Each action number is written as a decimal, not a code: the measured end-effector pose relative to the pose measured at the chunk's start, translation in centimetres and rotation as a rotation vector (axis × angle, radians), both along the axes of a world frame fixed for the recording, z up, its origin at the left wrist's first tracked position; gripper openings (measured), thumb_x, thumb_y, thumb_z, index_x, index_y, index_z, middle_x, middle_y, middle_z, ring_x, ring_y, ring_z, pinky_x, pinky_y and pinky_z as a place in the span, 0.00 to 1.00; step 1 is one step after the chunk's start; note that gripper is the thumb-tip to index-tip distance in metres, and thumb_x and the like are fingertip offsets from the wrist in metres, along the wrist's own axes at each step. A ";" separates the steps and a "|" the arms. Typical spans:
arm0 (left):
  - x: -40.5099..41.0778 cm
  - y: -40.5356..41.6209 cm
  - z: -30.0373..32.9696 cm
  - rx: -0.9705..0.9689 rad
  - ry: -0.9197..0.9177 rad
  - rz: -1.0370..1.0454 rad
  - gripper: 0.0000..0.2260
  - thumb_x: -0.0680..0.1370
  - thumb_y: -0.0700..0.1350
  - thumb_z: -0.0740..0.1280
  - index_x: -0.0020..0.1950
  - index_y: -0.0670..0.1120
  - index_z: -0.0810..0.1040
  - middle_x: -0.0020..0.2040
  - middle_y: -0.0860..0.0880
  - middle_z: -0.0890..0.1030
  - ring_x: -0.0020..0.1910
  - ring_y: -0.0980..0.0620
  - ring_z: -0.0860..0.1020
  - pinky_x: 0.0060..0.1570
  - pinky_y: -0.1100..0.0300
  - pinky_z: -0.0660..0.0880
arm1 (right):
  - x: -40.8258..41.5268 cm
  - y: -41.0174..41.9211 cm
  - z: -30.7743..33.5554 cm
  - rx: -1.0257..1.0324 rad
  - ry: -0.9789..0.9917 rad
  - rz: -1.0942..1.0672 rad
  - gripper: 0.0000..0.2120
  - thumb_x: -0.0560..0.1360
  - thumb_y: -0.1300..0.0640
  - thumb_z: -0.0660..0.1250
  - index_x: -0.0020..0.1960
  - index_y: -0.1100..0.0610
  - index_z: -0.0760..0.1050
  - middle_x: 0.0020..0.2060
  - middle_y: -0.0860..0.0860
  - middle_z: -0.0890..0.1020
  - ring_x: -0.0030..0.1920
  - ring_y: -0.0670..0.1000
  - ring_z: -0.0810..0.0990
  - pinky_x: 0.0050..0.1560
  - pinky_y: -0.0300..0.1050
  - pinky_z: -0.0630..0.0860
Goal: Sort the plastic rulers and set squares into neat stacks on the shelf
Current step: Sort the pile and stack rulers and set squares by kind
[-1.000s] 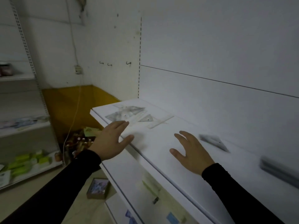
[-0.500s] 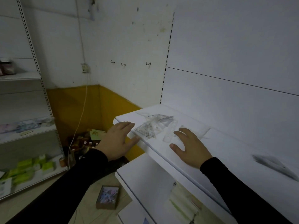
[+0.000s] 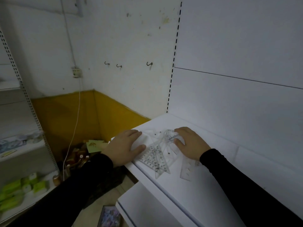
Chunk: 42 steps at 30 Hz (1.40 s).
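Note:
A loose pile of clear plastic set squares (image 3: 155, 159) and rulers (image 3: 186, 169) lies at the left end of the white shelf (image 3: 213, 185). My left hand (image 3: 124, 146) rests flat on the shelf's left corner, fingers spread, touching the pile's left edge. My right hand (image 3: 191, 143) lies palm down on the pile's far right part, fingers over a clear ruler. Whether its fingers grip a piece cannot be told. Both arms wear black sleeves.
A lower white shelf (image 3: 147, 208) juts out below. Left of the shelf, bottles and a green paper (image 3: 93, 145) clutter the floor corner by a yellow wall. Another rack (image 3: 24, 185) with green packs stands far left. A small framed picture (image 3: 109, 217) lies on the floor.
The view has swung left along the shelf. Both hands have moved forward and now sit on the pile of rulers and set squares.

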<state>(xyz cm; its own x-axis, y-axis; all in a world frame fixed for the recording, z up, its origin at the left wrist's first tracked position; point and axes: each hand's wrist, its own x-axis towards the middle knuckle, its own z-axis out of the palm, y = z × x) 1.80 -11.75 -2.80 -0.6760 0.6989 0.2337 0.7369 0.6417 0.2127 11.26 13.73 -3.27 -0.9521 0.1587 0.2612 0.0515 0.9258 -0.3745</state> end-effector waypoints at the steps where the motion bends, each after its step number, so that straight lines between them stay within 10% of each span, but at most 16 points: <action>1: -1.0 0.4 0.0 -0.006 -0.011 -0.005 0.48 0.65 0.77 0.36 0.75 0.51 0.61 0.75 0.52 0.62 0.73 0.53 0.59 0.71 0.57 0.55 | -0.8 0.3 0.1 -0.011 -0.015 -0.011 0.22 0.79 0.52 0.59 0.72 0.58 0.63 0.69 0.53 0.68 0.67 0.50 0.67 0.65 0.35 0.59; 7: -5.2 3.2 0.6 -0.063 -0.009 -0.110 0.29 0.79 0.62 0.55 0.76 0.48 0.60 0.75 0.50 0.62 0.73 0.52 0.60 0.70 0.61 0.55 | -3.9 1.3 0.0 -0.016 -0.166 -0.076 0.25 0.78 0.49 0.60 0.71 0.58 0.64 0.67 0.52 0.69 0.65 0.50 0.68 0.63 0.36 0.62; 12: -8.5 5.5 0.2 -0.091 -0.059 -0.258 0.26 0.79 0.60 0.58 0.74 0.49 0.64 0.73 0.51 0.66 0.70 0.52 0.64 0.68 0.60 0.59 | -5.2 0.9 0.2 0.000 -0.155 -0.199 0.20 0.76 0.49 0.63 0.49 0.68 0.73 0.46 0.61 0.76 0.49 0.56 0.73 0.54 0.54 0.71; 17: -11.0 6.9 0.3 -0.085 -0.084 -0.374 0.24 0.78 0.60 0.60 0.71 0.50 0.68 0.69 0.51 0.70 0.68 0.52 0.66 0.63 0.60 0.62 | -5.3 0.3 0.3 0.066 -0.119 -0.318 0.18 0.76 0.46 0.62 0.38 0.61 0.72 0.32 0.55 0.73 0.33 0.51 0.71 0.37 0.48 0.68; 24: -12.9 8.7 0.2 -0.093 -0.125 -0.439 0.27 0.75 0.63 0.63 0.70 0.53 0.68 0.62 0.50 0.73 0.62 0.50 0.70 0.61 0.57 0.68 | -3.4 -0.8 0.5 0.063 -0.145 -0.477 0.21 0.77 0.42 0.61 0.63 0.55 0.73 0.52 0.52 0.76 0.52 0.50 0.74 0.52 0.39 0.68; 42: -14.0 9.7 0.7 -0.146 -0.321 -0.440 0.26 0.70 0.63 0.69 0.65 0.55 0.72 0.58 0.50 0.72 0.52 0.53 0.72 0.51 0.61 0.69 | -2.6 -0.8 0.5 -0.072 -0.053 -0.622 0.17 0.75 0.46 0.66 0.58 0.54 0.78 0.46 0.48 0.79 0.46 0.46 0.75 0.47 0.36 0.67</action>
